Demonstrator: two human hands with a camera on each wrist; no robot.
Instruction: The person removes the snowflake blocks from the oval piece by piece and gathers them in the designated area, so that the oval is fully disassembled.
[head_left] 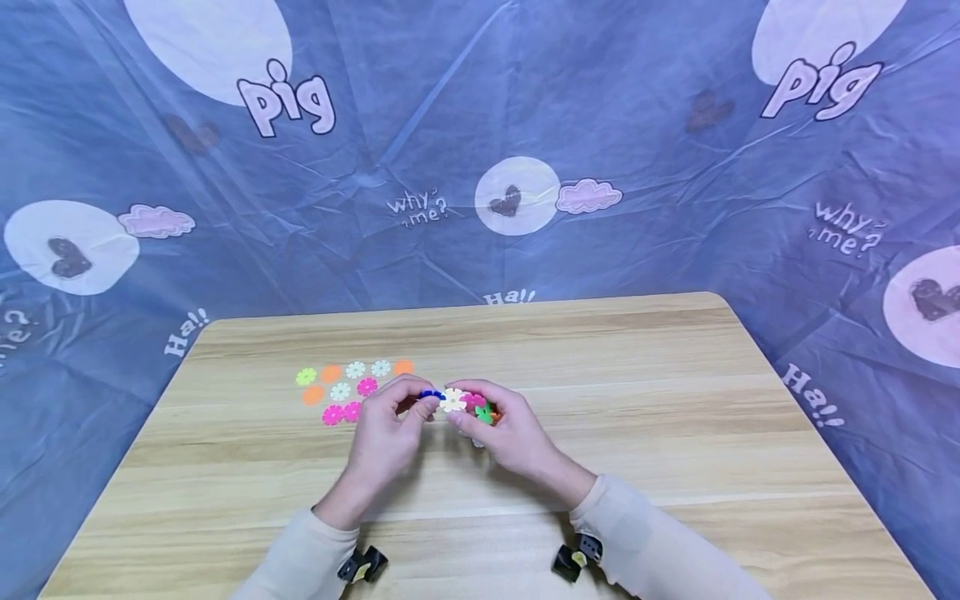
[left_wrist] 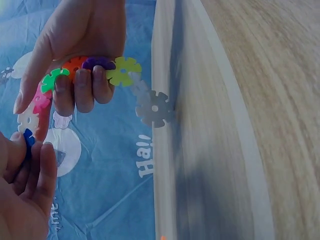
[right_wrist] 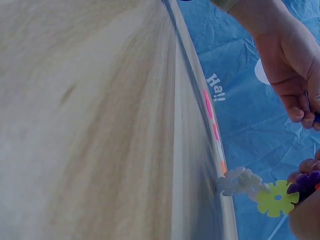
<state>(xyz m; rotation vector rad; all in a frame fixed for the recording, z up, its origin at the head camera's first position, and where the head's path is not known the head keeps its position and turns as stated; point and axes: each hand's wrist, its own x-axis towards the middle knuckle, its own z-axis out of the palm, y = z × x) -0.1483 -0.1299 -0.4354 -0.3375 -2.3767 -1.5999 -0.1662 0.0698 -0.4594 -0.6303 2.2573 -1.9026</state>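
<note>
From the head, we see the left hand [head_left: 384, 429] pinching a blue flower [head_left: 431, 394] by the white flower [head_left: 452, 401] of a flower chain [head_left: 474, 402], above the table [head_left: 465, 542]. The right hand [head_left: 516, 429] holds the chain. In the left wrist view, its fingers [left_wrist: 83, 91] curl round the middle. In the right wrist view, we see a yellow flower [right_wrist: 270, 202] and cloudy flowers [right_wrist: 234, 182] past that hand.

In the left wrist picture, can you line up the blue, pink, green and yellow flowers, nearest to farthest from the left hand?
1. Blue flower, pinched in the left hand.
2. Pink flower, higher up the picture.
3. Green flower, higher still, by the right hand.
4. Yellow flower, farther right.
</note>
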